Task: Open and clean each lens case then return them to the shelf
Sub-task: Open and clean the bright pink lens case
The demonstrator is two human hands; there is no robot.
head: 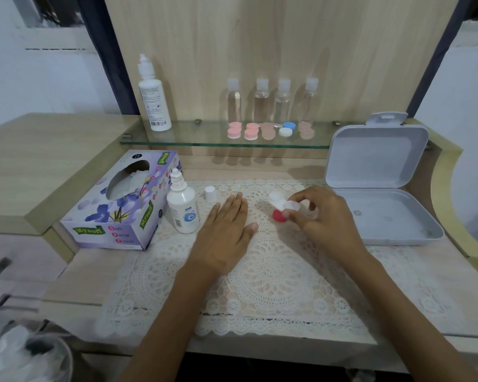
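Right hand (326, 216) fingers (294, 215) pinch one translucent plastic lens case (283, 203), one round red cap (278, 216) touching them. Left hand (226, 230) fingers lie straight and flat on lace (273, 271). Beyond the fingers, five round-lidded cases (268, 130) sit on the glass shelf (191, 139).

The left hand (224, 232) lies flat, palm down, fingers straight and close together. The right hand (324, 216) is curled, its fingertips pinching a lens case (278, 202). Both forearms reach forward.

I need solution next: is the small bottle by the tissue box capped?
Uncapped: the small bottle shows a bare nozzle; a white cap stands beside it.
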